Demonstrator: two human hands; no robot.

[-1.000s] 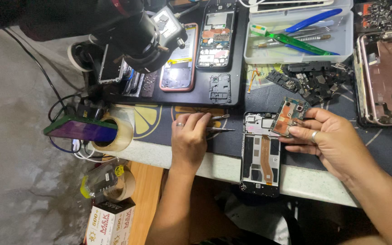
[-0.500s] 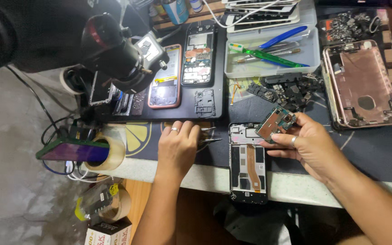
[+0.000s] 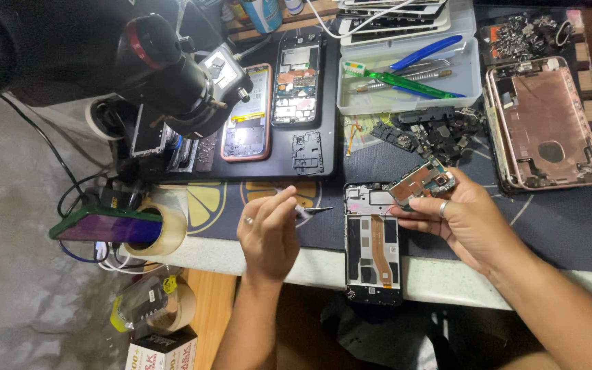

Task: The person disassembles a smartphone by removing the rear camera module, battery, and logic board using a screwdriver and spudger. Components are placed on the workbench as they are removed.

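Green circuit board (image 3: 423, 183) tilted above opened phone frame (image 3: 372, 241).

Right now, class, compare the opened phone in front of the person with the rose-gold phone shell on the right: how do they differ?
The opened phone is dark, narrow and lies upright across the table edge; the rose-gold shell is pink, wider and lies fully on the dark mat. An orange flex strip runs down the opened phone; the rose-gold shell shows bare metal with an oval cutout. The right hand holds a circuit board over the opened phone; the shell is untouched. Both are stripped, insides facing up.
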